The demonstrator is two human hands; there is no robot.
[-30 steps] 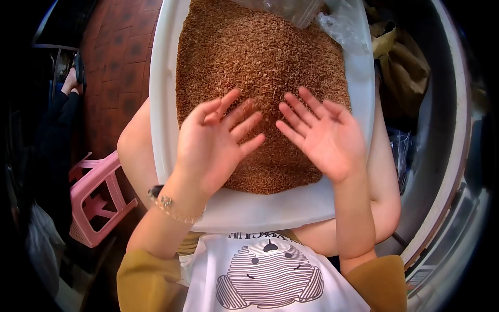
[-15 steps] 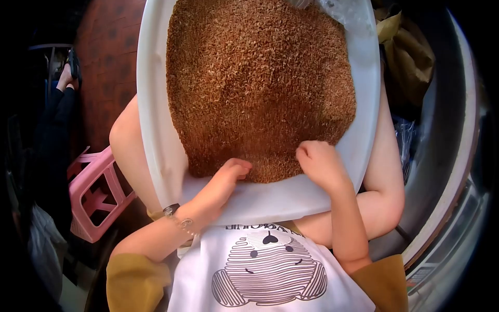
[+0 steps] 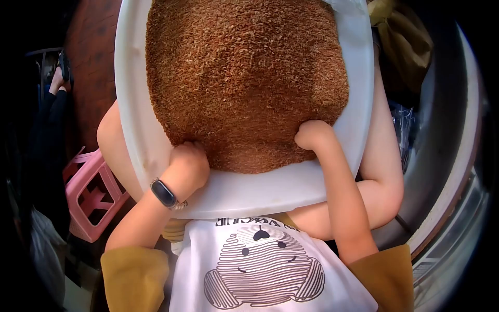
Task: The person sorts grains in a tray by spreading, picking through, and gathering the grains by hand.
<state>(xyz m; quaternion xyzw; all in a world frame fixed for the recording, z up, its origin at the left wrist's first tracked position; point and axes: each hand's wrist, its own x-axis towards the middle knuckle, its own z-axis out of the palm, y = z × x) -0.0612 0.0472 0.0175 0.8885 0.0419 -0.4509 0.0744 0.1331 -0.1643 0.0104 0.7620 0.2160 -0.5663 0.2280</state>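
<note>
A broad mat-like mass of reddish-brown, grain-like pieces (image 3: 249, 78) lies in a white tray (image 3: 249, 197) across my lap. At its lower left corner, my left hand (image 3: 189, 161) is closed, with its fingertips hidden against the brown edge. My right hand (image 3: 314, 135) is curled at the lower right edge, its fingers tucked into the brown material. What either hand grips, if anything, is hidden. A dark smart band (image 3: 163, 192) and a beaded bracelet are on my left wrist.
A pink plastic stool (image 3: 93, 195) stands on the left. Another person's leg and foot (image 3: 57, 80) show beyond it on the red tiled floor (image 3: 93, 67). Clear plastic lies at the tray's top right. A brown bag (image 3: 405, 47) is at the upper right.
Both hands were spread palm-up over the brown mass; they have lowered and closed at its near edge. My left hand has since moved left to the corner. The tray appears shifted left in view.
</note>
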